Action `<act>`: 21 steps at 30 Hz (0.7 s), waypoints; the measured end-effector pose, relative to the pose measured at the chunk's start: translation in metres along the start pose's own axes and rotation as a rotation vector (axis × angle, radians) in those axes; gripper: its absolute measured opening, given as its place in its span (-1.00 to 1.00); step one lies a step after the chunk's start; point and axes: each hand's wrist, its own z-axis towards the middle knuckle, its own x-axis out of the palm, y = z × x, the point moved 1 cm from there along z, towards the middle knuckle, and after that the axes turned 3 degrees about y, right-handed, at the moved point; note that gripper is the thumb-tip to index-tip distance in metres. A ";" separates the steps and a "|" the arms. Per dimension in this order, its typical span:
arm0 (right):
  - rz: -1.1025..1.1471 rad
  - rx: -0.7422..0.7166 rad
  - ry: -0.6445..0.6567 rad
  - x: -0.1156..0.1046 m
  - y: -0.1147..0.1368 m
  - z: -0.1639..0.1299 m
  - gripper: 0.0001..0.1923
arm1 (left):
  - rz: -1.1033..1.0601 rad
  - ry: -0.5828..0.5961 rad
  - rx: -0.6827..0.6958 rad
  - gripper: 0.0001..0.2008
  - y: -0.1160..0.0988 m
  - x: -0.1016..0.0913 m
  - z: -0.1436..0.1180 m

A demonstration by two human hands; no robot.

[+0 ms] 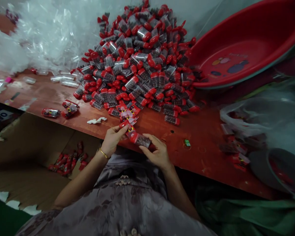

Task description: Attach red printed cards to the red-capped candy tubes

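Head view, right hand point(157, 152) grasping a red-capped clear tube point(139, 139) at the near table point(206, 137) edge, left hand point(112, 139) pinching a red label point(129, 126) touching it, label stack point(126, 113) just beyond, tube heap point(140, 55) behind, red basin point(243, 46) to its right.

We count two hands, left point(112, 139) and right point(156, 151), on one vial point(140, 139); one red basin point(245, 42) beyond; the vial pile point(140, 59) is too many to count.
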 end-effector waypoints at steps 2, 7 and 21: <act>0.019 0.002 -0.005 0.005 0.000 0.001 -0.63 | -0.041 0.012 0.011 -0.63 0.000 0.001 -0.002; 0.021 -0.013 -0.093 0.014 0.002 0.004 -0.63 | -0.064 0.048 -0.003 -0.61 0.007 0.006 -0.007; 0.061 0.122 -0.267 0.046 0.023 0.013 -0.71 | -0.120 0.091 0.100 -0.64 0.026 0.018 -0.011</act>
